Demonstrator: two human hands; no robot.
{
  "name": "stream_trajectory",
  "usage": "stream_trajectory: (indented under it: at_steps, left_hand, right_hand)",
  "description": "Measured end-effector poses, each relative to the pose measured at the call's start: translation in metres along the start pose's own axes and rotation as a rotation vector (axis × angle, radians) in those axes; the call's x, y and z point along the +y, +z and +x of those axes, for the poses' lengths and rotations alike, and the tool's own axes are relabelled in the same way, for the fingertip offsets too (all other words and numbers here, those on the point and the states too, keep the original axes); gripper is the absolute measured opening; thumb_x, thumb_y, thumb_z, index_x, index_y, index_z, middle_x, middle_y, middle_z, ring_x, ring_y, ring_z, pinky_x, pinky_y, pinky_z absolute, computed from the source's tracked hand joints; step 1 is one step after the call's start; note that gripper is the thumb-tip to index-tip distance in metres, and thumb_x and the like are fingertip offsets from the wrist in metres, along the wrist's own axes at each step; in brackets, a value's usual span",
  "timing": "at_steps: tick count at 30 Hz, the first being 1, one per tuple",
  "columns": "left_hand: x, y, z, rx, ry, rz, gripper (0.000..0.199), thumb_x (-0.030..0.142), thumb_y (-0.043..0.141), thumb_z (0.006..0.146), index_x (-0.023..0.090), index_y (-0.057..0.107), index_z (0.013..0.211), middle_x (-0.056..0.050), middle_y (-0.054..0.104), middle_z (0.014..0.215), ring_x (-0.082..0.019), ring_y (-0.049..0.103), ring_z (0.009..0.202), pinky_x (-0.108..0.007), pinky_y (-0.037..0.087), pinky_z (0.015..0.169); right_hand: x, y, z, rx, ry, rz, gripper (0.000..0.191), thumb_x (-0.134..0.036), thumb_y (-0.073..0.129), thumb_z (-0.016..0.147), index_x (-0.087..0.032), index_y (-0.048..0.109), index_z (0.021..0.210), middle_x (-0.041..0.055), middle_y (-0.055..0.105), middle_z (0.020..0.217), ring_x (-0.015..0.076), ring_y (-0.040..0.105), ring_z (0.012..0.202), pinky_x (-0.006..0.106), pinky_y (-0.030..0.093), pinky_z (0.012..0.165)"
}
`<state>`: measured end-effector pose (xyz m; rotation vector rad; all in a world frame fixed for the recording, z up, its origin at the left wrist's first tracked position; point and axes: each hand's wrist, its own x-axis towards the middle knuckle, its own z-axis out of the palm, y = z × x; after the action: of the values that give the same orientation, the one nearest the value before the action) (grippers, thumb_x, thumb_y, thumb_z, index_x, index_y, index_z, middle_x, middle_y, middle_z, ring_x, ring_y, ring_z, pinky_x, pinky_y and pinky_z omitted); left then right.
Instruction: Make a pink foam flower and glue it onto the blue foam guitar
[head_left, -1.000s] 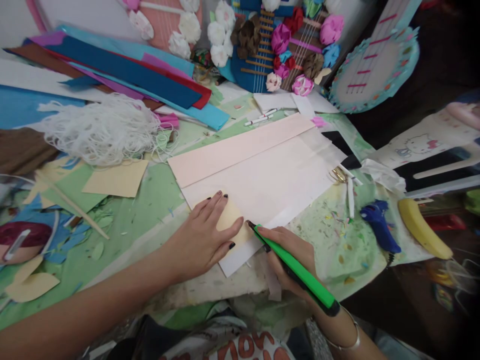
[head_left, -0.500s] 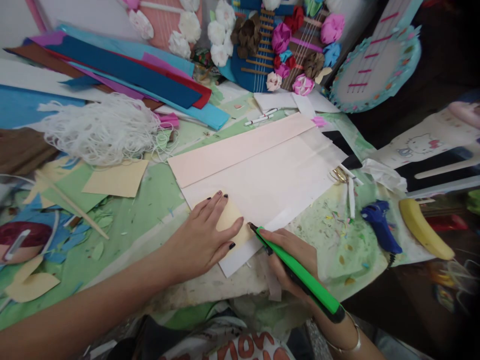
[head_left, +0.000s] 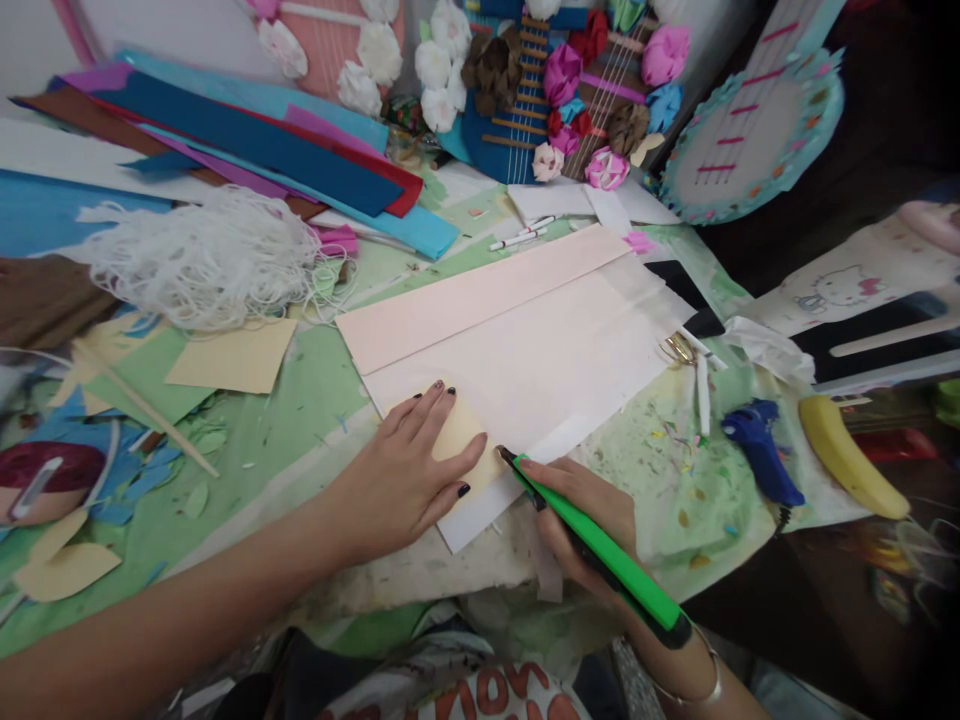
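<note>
My left hand [head_left: 416,465] lies flat with its fingers apart, pressing a pale yellow piece of paper [head_left: 470,462] down. Beneath that piece is a large white sheet [head_left: 517,355], with a pale pink strip [head_left: 487,295] along its far side. In my right hand [head_left: 592,505] is a green and black utility knife [head_left: 604,550], held at a slant. Its dark tip touches or sits very close to the right edge of the yellow piece, just beside my left thumb. My right fingers wrap round the knife's front half.
A heap of white string [head_left: 202,260] and folded coloured paper [head_left: 255,140] lie at the back left. On the right are a blue glue gun [head_left: 761,450] and a banana [head_left: 851,457]. Flower-decorated paper guitars [head_left: 510,110] stand at the back. Paper scraps [head_left: 229,355] lie at left.
</note>
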<state>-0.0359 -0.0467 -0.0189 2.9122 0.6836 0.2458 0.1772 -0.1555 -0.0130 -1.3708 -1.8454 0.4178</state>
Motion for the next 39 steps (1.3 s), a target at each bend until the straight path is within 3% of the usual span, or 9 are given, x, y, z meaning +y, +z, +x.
stream_trajectory:
  at_steps: [22,39]
  left_hand:
    - [-0.0007,0.0008,0.0000,0.038,0.019,-0.039,0.041,0.030,0.051,0.087,0.029,0.051,0.128,-0.017,0.025,0.148,-0.041,0.021,0.137,-0.057,0.029,0.103]
    - [-0.0005,0.0001,0.0001,0.055,0.019,-0.052,0.042,0.028,0.053,0.086,0.029,0.053,0.127,-0.015,0.024,0.150,-0.040,0.021,0.137,-0.057,0.029,0.103]
  right_hand:
    - [-0.0033,-0.0028,-0.0015,0.043,-0.002,-0.008,0.038,-0.008,0.048,0.080,-0.017,0.059,0.115,0.0072,0.065,0.090,0.0152,0.063,0.076,0.026,0.053,0.064]
    - [-0.0021,0.0023,-0.0015,0.066,-0.014,-0.029,0.036,-0.009,0.048,0.082,-0.019,0.060,0.114,0.0041,0.062,0.077,0.0135,0.058,0.064,0.024,0.049,0.052]
